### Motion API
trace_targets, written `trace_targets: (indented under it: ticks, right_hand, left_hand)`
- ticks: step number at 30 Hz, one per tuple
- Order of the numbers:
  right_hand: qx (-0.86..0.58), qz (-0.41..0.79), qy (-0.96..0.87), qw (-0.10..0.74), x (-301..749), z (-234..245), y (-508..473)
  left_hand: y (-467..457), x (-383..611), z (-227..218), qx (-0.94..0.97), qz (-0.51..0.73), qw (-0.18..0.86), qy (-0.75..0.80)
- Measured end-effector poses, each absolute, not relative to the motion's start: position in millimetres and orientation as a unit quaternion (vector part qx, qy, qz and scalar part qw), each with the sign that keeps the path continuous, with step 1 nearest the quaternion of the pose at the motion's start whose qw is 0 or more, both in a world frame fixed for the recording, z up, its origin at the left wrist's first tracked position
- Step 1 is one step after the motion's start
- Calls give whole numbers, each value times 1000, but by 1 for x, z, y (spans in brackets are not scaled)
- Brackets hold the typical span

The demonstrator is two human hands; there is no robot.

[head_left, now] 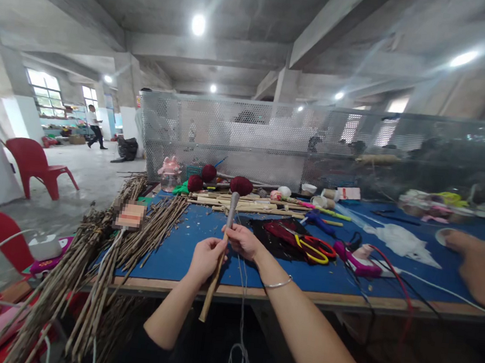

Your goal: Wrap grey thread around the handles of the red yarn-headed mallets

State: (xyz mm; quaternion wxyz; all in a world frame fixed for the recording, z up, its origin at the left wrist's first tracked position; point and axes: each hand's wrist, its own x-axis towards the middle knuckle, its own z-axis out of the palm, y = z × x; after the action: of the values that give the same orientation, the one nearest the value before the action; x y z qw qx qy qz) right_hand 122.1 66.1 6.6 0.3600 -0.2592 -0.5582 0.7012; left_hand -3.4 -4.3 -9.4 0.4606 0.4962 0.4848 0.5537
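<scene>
My left hand [208, 258] and my right hand [242, 242] meet in front of me, both closed around a wooden stick [211, 295]. The stick stands nearly upright, its lower end past the table's front edge. Above my fingers its upper part has a grey covering [232, 208], and a dark red rounded head [241, 185] shows at the top. A thin pale cord [242, 317] hangs from near my right hand and loops below the table edge. My right fingertips pinch the stick just above my left hand; whether they also grip the cord is unclear.
Bundled twigs [84, 244] overhang the left table edge. Scissors with yellow handles [311, 250] lie on dark cloth to the right, near a blue glue gun [319, 220] and a purple power strip [362, 264]. Another person's hand [460, 240] holds a roll at far right.
</scene>
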Motion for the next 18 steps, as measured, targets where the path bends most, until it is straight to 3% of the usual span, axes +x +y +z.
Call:
trace_targets:
  ticks: [8, 15, 18]
  right_hand:
    - [-277, 683, -563, 374, 121, 2, 70]
    - [-237, 708, -555, 367, 123, 8, 66]
    - [-252, 701, -554, 371, 123, 8, 65]
  left_hand:
    - [-4, 0, -13, 491, 611, 361, 505]
    - [-5, -4, -10, 492, 547, 483, 474]
    - [-5, -1, -10, 495, 572, 441, 484]
